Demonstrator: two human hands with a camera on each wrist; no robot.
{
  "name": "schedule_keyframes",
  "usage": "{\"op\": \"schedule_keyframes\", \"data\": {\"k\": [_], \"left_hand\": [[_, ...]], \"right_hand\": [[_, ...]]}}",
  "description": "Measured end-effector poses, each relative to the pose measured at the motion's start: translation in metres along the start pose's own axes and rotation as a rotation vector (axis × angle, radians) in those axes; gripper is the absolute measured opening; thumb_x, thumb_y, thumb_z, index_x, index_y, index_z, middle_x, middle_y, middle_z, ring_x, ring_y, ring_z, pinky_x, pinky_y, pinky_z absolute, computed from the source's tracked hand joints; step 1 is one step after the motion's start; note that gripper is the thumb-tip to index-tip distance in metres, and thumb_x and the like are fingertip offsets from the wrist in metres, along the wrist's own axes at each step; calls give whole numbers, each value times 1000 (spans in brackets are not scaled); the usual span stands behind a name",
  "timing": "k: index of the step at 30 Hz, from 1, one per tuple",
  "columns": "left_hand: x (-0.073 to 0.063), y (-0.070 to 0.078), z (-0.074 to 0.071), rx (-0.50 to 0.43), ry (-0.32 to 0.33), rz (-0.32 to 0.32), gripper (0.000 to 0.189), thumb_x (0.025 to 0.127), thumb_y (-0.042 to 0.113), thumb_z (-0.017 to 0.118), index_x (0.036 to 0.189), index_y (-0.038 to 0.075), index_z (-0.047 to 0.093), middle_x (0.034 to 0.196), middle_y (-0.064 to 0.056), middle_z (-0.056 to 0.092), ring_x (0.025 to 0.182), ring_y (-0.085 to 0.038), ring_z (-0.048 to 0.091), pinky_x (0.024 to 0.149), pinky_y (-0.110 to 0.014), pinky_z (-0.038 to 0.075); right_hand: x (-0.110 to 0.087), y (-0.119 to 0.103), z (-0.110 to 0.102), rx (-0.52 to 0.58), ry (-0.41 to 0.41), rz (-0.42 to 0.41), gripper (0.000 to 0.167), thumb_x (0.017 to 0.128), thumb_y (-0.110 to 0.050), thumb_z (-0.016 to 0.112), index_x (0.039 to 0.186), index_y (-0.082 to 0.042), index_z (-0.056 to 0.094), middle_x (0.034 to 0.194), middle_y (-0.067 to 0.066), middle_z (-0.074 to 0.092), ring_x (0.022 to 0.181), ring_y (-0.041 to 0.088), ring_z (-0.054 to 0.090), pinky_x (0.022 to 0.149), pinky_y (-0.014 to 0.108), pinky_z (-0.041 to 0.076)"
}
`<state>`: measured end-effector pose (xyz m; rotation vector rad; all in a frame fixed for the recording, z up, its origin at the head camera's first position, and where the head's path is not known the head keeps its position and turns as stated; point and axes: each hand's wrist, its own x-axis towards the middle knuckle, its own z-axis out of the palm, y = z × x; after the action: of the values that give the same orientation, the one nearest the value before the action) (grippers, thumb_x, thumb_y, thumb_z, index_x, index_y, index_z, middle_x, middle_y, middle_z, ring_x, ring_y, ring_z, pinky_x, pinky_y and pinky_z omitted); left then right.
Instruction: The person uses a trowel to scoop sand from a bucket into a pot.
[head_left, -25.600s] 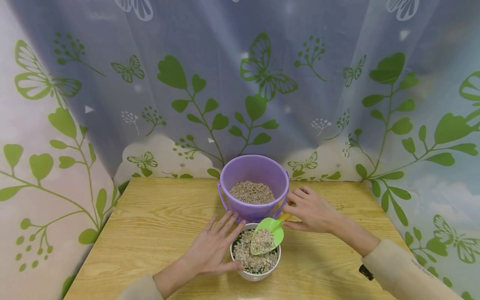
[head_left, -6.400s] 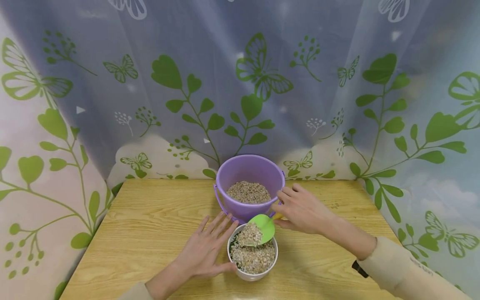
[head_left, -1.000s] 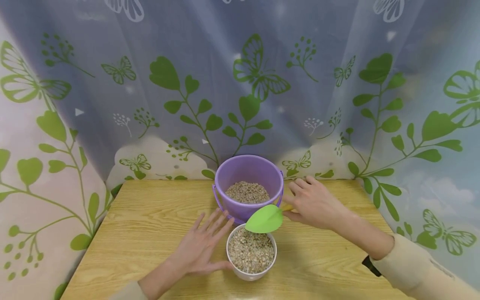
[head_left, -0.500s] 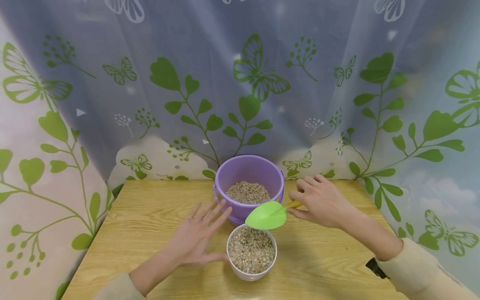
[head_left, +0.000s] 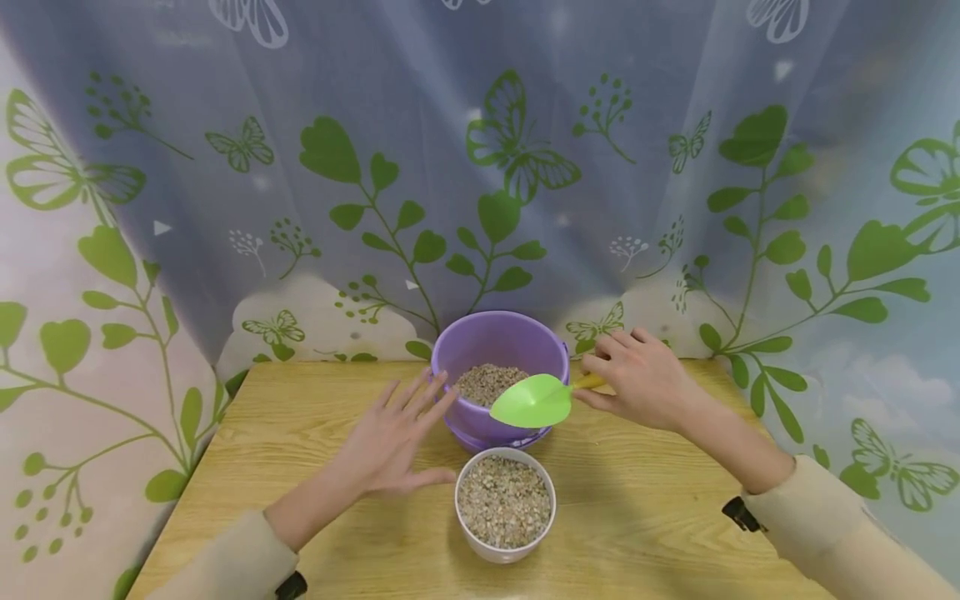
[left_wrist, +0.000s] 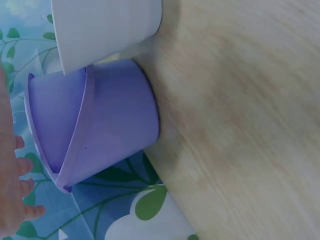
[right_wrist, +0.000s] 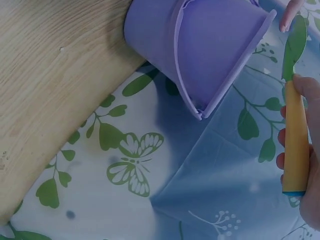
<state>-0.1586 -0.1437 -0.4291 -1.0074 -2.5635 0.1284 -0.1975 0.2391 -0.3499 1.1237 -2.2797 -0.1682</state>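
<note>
My right hand [head_left: 645, 379] grips the yellow handle of a small garden trowel [head_left: 531, 404]. Its light green blade hangs over the front rim of the purple bucket [head_left: 480, 425], with no grains visible on it. The right wrist view shows the curled fingers around the trowel handle [right_wrist: 296, 140]. Inside the bucket lies coarse tan gravel [head_left: 480, 383], partly hidden by the blade. In front stands a white pot [head_left: 501, 550], filled near its rim with similar gravel [head_left: 502, 504]. My left hand [head_left: 390, 442], fingers spread and straight, hovers beside the bucket and pot, its thumb close to the pot's rim.
Everything stands on a wood-grain table [head_left: 315, 417]. A curtain [head_left: 420, 208] with butterflies and leaves hangs behind it and along both sides. The bucket's handle hangs low around its front [right_wrist: 180, 65]. Wooden surface extends left and right of the pot.
Earlier the trowel carried gravel over the pot; now the pot is fuller and the blade looks bare. In the last second the trowel rose toward the bucket, and the left hand drew off the pot.
</note>
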Motion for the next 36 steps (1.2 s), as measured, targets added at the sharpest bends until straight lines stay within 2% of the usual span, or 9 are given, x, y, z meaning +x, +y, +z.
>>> {"op": "schedule_keyframes", "data": {"k": [3, 5, 8, 10, 13, 18, 26, 31, 36], "left_hand": [[6, -4, 1, -4, 22, 4, 109, 88, 85, 55, 166, 13, 32, 172, -17, 34, 158, -40, 38, 124, -63, 40], [10, -5, 0, 3, 21, 5, 109, 88, 86, 52, 167, 14, 31, 172, -16, 33, 159, -39, 37, 126, -62, 38], [16, -6, 1, 5, -1, 0, 109, 90, 89, 43, 168, 15, 28, 173, -15, 31, 160, -38, 35, 128, -61, 36], [20, -7, 1, 2, -17, -7, 108, 91, 89, 41, 168, 14, 28, 174, -16, 30, 161, -37, 34, 129, -61, 35], [25, -9, 2, -7, -37, -24, 106, 92, 87, 43, 168, 14, 29, 174, -16, 29, 161, -37, 32, 129, -61, 35], [33, -9, 8, -16, -50, -52, 106, 92, 88, 43, 167, 14, 30, 173, -16, 32, 162, -38, 31, 128, -62, 34], [42, -12, 16, -95, -66, -92, 121, 84, 95, -6, 168, 13, 26, 173, -19, 31, 163, -39, 26, 129, -65, 30], [49, -14, 21, -103, -93, -110, 124, 82, 95, -10, 169, 13, 24, 174, -20, 28, 164, -39, 24, 129, -65, 29], [56, -17, 24, -84, -100, -113, 126, 80, 94, -14, 169, 13, 25, 174, -21, 28, 163, -41, 25, 129, -66, 29]], "right_hand": [[3, 3, 4, -6, 9, 7, 77, 106, -72, 21, 97, -15, 73, 84, 3, 63, 76, 23, 60, 69, 36, 46], [6, 4, 8, -11, 14, 10, 80, 106, -72, 17, 98, -15, 73, 84, 4, 63, 76, 24, 60, 69, 37, 45], [10, 8, 12, -19, 21, 9, 62, 106, -68, 42, 96, -16, 73, 84, 3, 63, 74, 23, 59, 68, 34, 42], [13, 10, 15, -24, 14, 13, 47, 99, -62, 64, 96, -16, 73, 84, 3, 63, 74, 22, 56, 67, 33, 39], [18, 13, 20, -33, -5, 23, 38, 86, -53, 82, 97, -17, 73, 84, 3, 63, 73, 21, 53, 67, 31, 35], [22, 17, 33, -54, -24, 29, 40, 86, -54, 82, 102, -18, 75, 85, 3, 61, 72, 21, 52, 68, 32, 35], [27, 21, 52, -83, -59, 7, 39, 88, -55, 81, 101, -19, 73, 86, 4, 63, 75, 23, 57, 69, 35, 40], [34, 25, 61, -110, -100, 3, 39, 89, -53, 80, 103, -18, 73, 88, 5, 65, 82, 25, 63, 75, 40, 51], [41, 28, 69, -129, -160, 7, 37, 90, -53, 79, 98, -17, 71, 86, 5, 62, 82, 25, 61, 75, 40, 52]]}}
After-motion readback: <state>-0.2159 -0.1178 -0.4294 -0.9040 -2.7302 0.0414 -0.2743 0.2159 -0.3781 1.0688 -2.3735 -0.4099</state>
